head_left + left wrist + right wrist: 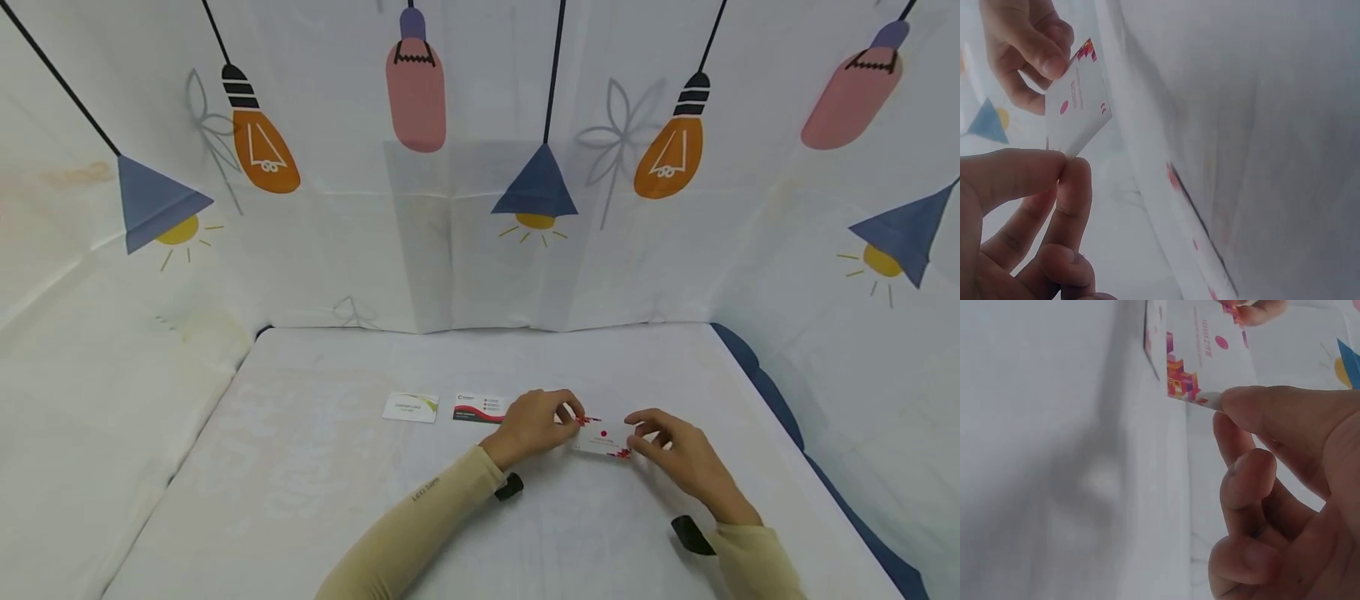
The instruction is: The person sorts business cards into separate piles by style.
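Both hands hold a white business card with a pink dot and red-orange patterned corners, raised above the table. My left hand pinches its left end between thumb and index finger. At the opposite end, the thumb and index finger of my right hand pinch a corner, as the right wrist view shows with the thumb on the printed face. Another card with red marks lies on the table, seen edge-on in the left wrist view.
Left of the hands, a white card with a green-yellow corner and a red, black and white card lie in a row on the white table. A white sheet printed with lamps hangs behind the table's back edge.
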